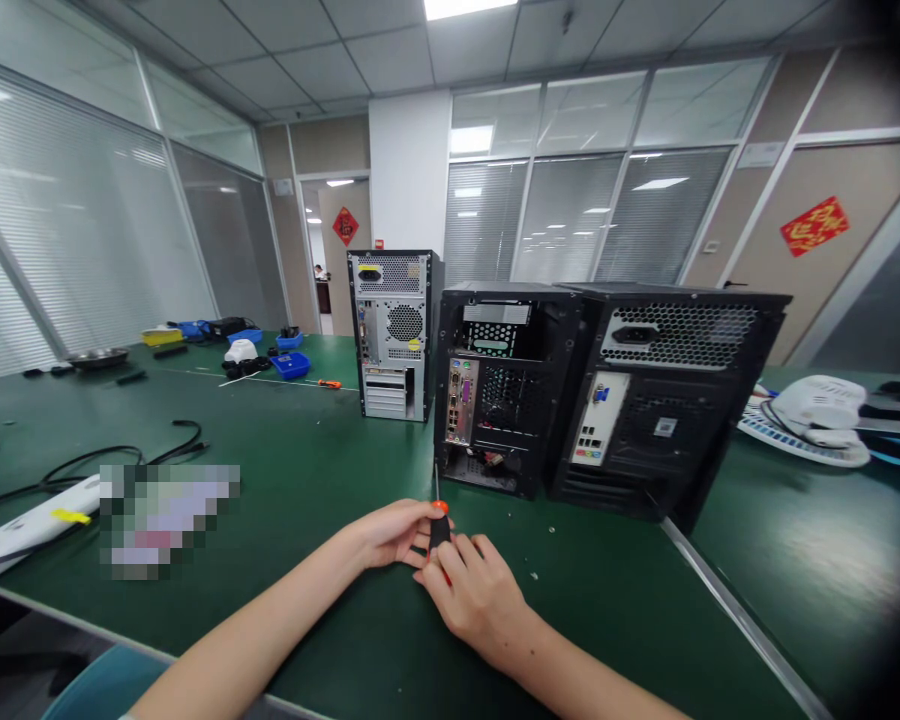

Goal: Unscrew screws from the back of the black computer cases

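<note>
Both of my hands are on one screwdriver (439, 528) with a black and orange handle. Its thin shaft points away from me, with the tip at the lower left rear edge of the middle black computer case (510, 470). My left hand (401, 535) grips the front of the handle between thumb and fingers. Around the back of the handle wraps my right hand (480, 590). That case shows its rear side, with a port panel and open bays. Whether the tip sits on a screw is too small to tell.
A silver-backed computer case (394, 400) stands to the left, a larger black case (645, 470) to the right. Farther left are a blue tray (291, 366), an orange screwdriver (330, 384), a power strip (37, 520) and black cables (82, 452). A white basket (802, 440) sits at right.
</note>
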Demonstrator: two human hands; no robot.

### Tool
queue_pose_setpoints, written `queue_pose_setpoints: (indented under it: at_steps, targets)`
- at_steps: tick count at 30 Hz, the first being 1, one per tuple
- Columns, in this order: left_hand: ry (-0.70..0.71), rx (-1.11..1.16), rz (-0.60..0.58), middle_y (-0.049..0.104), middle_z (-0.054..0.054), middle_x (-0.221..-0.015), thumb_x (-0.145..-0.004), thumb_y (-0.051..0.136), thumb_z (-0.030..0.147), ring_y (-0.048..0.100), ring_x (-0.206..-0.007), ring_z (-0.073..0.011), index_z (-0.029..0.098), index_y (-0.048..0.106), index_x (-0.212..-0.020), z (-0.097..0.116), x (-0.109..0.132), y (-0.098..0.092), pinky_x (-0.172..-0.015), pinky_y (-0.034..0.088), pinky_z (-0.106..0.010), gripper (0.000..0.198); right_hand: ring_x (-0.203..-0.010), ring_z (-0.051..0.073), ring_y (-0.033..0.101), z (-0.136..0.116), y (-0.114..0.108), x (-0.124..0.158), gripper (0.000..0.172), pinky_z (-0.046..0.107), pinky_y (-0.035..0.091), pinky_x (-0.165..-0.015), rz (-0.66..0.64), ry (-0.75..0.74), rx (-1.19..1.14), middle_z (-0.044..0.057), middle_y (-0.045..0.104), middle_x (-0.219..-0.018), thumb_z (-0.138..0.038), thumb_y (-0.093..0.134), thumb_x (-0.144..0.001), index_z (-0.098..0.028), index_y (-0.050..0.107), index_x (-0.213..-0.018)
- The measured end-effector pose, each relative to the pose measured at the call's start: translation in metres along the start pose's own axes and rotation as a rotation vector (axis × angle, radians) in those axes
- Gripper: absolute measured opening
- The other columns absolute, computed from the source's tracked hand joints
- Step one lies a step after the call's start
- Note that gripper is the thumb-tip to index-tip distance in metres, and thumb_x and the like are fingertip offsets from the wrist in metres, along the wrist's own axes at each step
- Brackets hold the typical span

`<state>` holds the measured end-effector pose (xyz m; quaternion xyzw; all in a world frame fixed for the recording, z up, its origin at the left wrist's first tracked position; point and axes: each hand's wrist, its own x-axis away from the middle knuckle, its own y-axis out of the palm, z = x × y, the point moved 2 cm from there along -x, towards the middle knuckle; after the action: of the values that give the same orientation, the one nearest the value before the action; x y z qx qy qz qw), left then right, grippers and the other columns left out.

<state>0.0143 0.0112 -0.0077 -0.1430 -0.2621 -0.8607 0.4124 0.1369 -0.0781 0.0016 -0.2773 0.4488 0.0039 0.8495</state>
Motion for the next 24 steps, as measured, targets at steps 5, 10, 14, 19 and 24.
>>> queue_pose_setpoints:
  at_steps: [5,10,14,19,24]
  targets:
    - [-0.033,0.056,-0.002,0.067,-0.004,-0.08,-0.074,0.063,0.037,0.06,-0.063,-0.0113,0.01,0.064,-0.092,-0.0003,-0.0014,-0.0001,-0.057,0.048,-0.025,0.031,-0.062,0.015,0.044,0.0017,-0.0021,-0.0017,0.019,0.033,0.025,-0.062,0.005,0.022,0.009,0.0,0.049,-0.065,-0.024,0.049,-0.091,-0.02,0.047,-0.073]
    - [-0.044,0.1,-0.054,0.067,-0.005,-0.079,-0.074,0.062,0.033,0.06,-0.063,-0.0116,0.01,0.063,-0.091,-0.0005,-0.0029,0.0007,-0.054,0.046,-0.022,0.029,-0.063,0.015,0.045,0.0027,-0.001,0.0004,0.021,0.032,0.025,-0.062,0.007,0.036,0.012,0.0,0.049,-0.065,-0.029,0.051,-0.092,-0.02,0.047,-0.073]
    - [-0.013,0.099,-0.09,0.068,-0.005,-0.078,-0.07,0.064,0.029,0.06,-0.062,-0.012,0.01,0.063,-0.091,-0.0004,-0.002,0.0013,-0.057,0.049,-0.023,0.028,-0.067,0.016,0.048,0.0027,0.0004,0.0023,0.022,0.032,0.026,-0.063,-0.009,0.041,0.004,0.001,0.051,-0.068,-0.034,0.053,-0.091,-0.02,0.048,-0.075]
    - [0.04,0.111,-0.063,0.068,-0.006,-0.082,-0.067,0.071,0.025,0.065,-0.069,-0.0135,0.009,0.064,-0.091,0.0,0.0003,0.0028,-0.058,0.049,-0.022,0.03,-0.064,0.015,0.046,0.0042,0.0005,0.0027,0.032,0.031,0.025,-0.062,-0.018,0.061,-0.003,0.001,0.051,-0.067,-0.047,0.056,-0.087,-0.02,0.047,-0.075]
    - [0.078,0.093,-0.021,0.068,-0.007,-0.081,-0.067,0.075,0.027,0.065,-0.07,-0.0132,0.008,0.065,-0.09,0.0015,0.003,0.005,-0.061,0.05,-0.022,0.032,-0.059,0.015,0.042,0.0061,0.0027,0.0028,0.045,0.032,0.024,-0.06,-0.006,0.087,-0.003,0.001,0.051,-0.066,-0.064,0.048,-0.084,-0.02,0.047,-0.072]
